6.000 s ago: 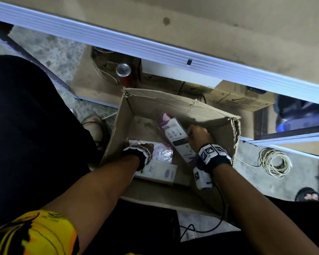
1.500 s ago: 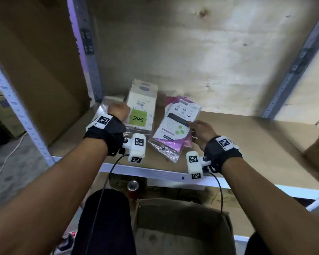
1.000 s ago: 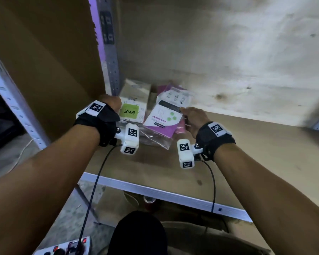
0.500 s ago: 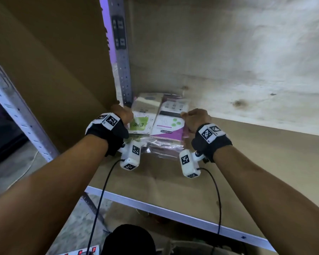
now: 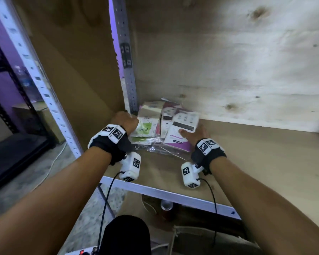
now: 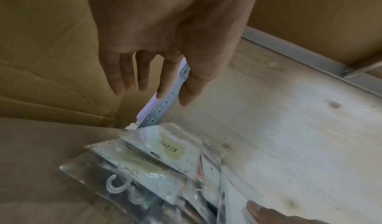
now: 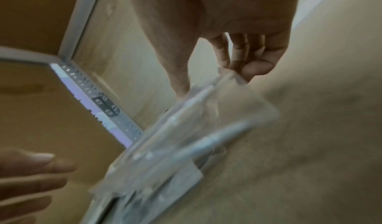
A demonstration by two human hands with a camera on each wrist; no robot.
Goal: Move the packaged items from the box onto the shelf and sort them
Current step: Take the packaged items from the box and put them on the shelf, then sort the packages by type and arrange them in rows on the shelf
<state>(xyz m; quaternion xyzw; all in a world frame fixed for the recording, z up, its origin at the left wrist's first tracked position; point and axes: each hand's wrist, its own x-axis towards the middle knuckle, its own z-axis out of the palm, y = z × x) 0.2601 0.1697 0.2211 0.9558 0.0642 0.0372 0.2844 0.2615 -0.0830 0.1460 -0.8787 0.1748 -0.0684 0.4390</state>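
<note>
Several packaged items lie heaped in the back left corner of the wooden shelf (image 5: 247,155). A clear-bagged pack with a green label (image 5: 145,127) (image 6: 165,152) is on the left; a white and purple pack (image 5: 180,129) leans on the right. My left hand (image 5: 126,120) (image 6: 153,95) hovers over the green-label pack with straight fingers, holding nothing. My right hand (image 5: 191,134) (image 7: 217,80) pinches the edge of the white and purple pack (image 7: 206,121) between thumb and fingers; that view is blurred.
A perforated metal upright (image 5: 127,70) stands right behind the heap, with a cardboard side panel (image 5: 72,61) to its left and a plywood back wall (image 5: 228,61). Below the shelf's white front rail (image 5: 164,192) are the cardboard box (image 5: 201,242) and a can (image 5: 167,207).
Both hands have carried the packs from the box to the shelf and pushed them back into the left corner. My left hand's fingers have come off the green-label pack.
</note>
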